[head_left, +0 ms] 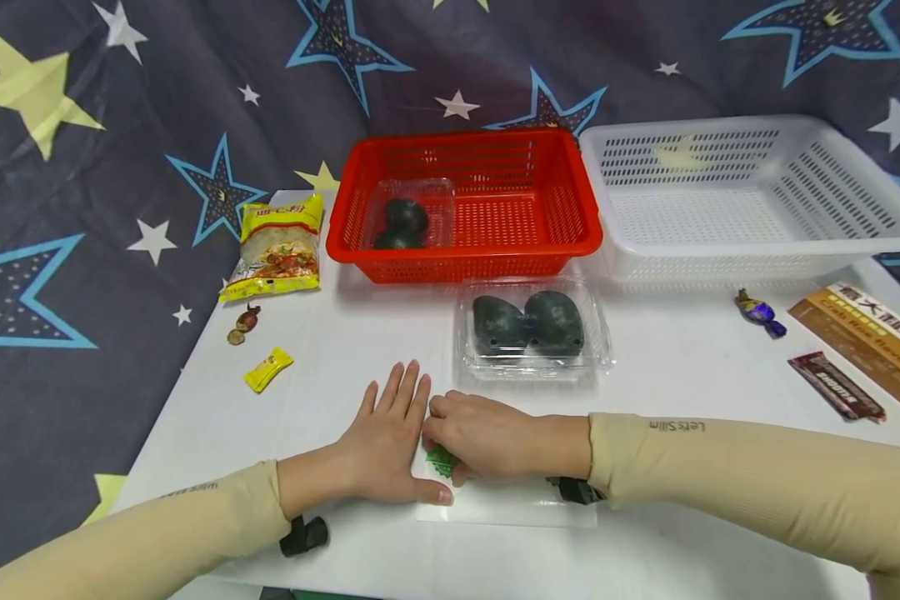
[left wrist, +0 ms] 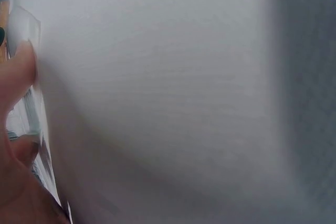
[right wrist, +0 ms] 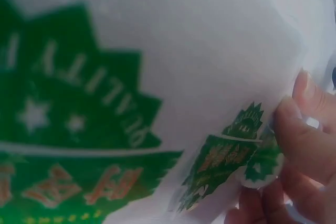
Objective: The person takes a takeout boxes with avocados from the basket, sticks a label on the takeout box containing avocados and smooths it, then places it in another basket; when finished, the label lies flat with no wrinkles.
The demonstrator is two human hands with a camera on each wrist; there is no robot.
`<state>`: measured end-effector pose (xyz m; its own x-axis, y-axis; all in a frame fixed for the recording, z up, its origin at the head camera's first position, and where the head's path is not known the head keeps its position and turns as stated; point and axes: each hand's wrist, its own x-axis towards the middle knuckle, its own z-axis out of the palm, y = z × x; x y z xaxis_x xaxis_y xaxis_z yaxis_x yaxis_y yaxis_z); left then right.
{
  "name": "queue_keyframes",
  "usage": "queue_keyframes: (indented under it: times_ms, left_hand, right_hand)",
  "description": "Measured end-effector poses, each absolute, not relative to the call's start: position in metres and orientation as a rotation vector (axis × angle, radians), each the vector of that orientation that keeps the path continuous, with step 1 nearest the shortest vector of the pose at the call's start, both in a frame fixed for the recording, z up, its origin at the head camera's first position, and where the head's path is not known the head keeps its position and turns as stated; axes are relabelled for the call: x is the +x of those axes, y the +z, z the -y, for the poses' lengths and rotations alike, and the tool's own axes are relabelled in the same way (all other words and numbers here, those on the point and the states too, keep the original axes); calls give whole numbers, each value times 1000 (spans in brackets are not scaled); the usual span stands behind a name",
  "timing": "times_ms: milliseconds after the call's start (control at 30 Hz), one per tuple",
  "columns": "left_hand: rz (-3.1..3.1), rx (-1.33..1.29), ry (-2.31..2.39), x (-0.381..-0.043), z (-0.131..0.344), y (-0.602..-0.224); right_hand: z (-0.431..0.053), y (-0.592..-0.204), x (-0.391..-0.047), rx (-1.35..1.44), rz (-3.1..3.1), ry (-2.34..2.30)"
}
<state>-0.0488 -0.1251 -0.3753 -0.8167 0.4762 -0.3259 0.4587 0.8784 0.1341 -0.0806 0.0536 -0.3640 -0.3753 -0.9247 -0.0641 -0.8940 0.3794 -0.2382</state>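
Note:
My left hand (head_left: 390, 450) lies flat with its fingers spread, beside and over the left edge of a translucent sticker sheet (head_left: 510, 507). From the right, my right hand (head_left: 480, 437) pinches a green sticker (right wrist: 262, 163), its edge curling up between fingers and thumb. Green jagged-edged labels (right wrist: 79, 87) with stars and lettering show large in the right wrist view. Just beyond the hands stands a closed clear plastic clamshell box (head_left: 468, 367) with two dark green, avocado-like fruits (head_left: 553, 323) inside. The left wrist view mostly shows the white tabletop, with the thumb (left wrist: 21, 72) at its left.
A red basket (head_left: 465, 265) at the back holds another clear box with dark fruits. To its right stands a white basket (head_left: 720, 258). A yellow food bag (head_left: 277, 250) and small wrapped candies (head_left: 268, 370) lie left; a chocolate bar (head_left: 836, 386) and brown box (head_left: 870, 333) lie right.

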Motion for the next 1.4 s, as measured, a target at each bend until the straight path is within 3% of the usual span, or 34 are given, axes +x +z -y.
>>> queue_keyframes:
  times_ms: [433,767,933,1167,1400]
  left_hand:
    - [-2706,673,90,-47,124,-374]
    - [-2691,661,63,-48,124,-374]
    - [-2678,641,88,-48,124,-373]
    - [-2660,639,136,-48,125,-371]
    - [-2650,651,171,-49,126,-368]
  right_hand:
    - [-63,-356,-86,-1779,-2340,-295]
    - [-81,-329,-108,-1485,-2201,-822]
    - [-112,-298,-140,-1350,-2402,-1137]
    - [-158,-287,-186,-1047,-2656,-1040]
    - [-161,-293,-196,-1088,-2572,-906]
